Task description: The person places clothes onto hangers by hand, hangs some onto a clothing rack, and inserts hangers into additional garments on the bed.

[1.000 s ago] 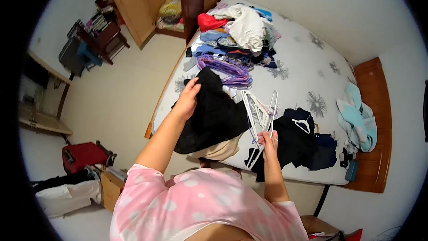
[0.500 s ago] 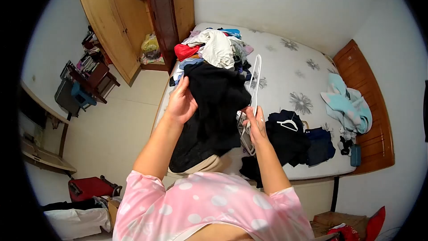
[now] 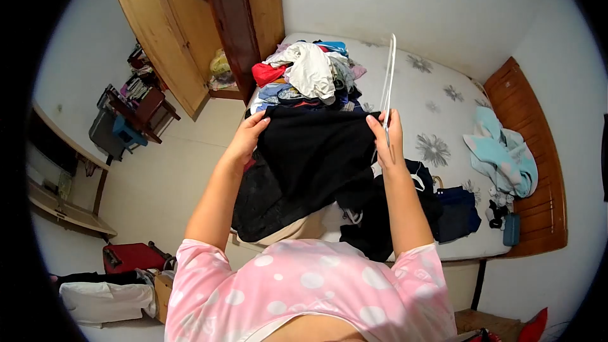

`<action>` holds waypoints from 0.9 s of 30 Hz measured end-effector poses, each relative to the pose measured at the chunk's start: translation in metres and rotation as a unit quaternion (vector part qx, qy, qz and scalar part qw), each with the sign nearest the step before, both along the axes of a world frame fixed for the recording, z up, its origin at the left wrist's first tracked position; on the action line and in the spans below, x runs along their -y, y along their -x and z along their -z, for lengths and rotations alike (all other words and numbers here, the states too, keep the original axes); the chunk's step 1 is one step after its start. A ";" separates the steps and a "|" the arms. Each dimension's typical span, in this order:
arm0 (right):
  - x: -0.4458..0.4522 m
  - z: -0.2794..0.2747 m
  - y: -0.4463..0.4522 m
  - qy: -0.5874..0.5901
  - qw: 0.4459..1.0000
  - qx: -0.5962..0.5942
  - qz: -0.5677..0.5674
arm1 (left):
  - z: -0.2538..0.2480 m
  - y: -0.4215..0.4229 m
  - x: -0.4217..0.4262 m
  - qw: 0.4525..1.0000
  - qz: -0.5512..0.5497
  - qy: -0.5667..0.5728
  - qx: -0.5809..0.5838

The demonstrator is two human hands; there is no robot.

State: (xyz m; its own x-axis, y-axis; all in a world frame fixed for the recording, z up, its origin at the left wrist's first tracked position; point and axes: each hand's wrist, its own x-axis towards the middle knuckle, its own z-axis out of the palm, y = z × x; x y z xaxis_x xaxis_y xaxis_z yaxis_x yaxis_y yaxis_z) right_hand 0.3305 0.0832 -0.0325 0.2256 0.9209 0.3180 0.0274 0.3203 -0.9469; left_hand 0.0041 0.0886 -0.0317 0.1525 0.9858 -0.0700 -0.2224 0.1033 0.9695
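Black garment [image 3: 313,145] mid-frame, held up and stretched between both hands, top edge pulled fairly straight, rest hanging down in loose folds. Left hand [image 3: 246,140]: thumb and fingers closed in a pinch on the garment's upper left corner. Right hand [image 3: 392,142]: fingers pinched at its upper right corner, same hand also gripping a white hanger [image 3: 390,63], seen nearly edge-on, pointing to the top of the frame. Can't tell if more hangers sit behind the right wrist.

Below the garment, lower centre: a dark grey garment [image 3: 256,212] over a beige cloth [image 3: 288,231]; touching the black one or not, unclear. Bed [image 3: 462,145] behind, with a clothes heap [image 3: 310,73] upper centre. Right of centre, a dark clothes pile [image 3: 415,206], navy garment [image 3: 457,214] just beside it.

For a good spread: keep both corners level, pull evenly outward so the edge stays taut without overstretching. Right hand has double duty, so pinch cloth at the fingertips, hanger deeper in the grip. Judged risk: hanger swinging into the cloth and snagging, or the right corner slipping. Soft-looking fabric, likely to sag and fold; lift it clear of the clothes below.
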 end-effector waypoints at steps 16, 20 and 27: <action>-0.021 -0.021 0.013 0.035 0.998 -0.024 -0.036 | 0.096 -0.121 0.055 0.902 0.017 -0.265 -0.341; -0.003 -0.013 0.007 0.076 0.994 -0.060 -0.040 | 0.143 -0.122 0.043 0.882 -0.037 -0.256 -0.395; 0.020 0.006 -0.018 0.126 0.989 -0.077 0.018 | 0.074 -0.078 -0.010 0.982 -0.175 -0.031 -0.065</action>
State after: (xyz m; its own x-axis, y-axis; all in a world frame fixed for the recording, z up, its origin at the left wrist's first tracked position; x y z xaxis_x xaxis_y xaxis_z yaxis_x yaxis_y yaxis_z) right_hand 0.3485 0.0629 -0.0383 0.2878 0.9569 0.0389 -0.1164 0.0753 -0.9903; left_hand 0.0820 0.0989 -0.1053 -0.2022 0.9793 -0.0053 -0.1070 -0.0167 0.9941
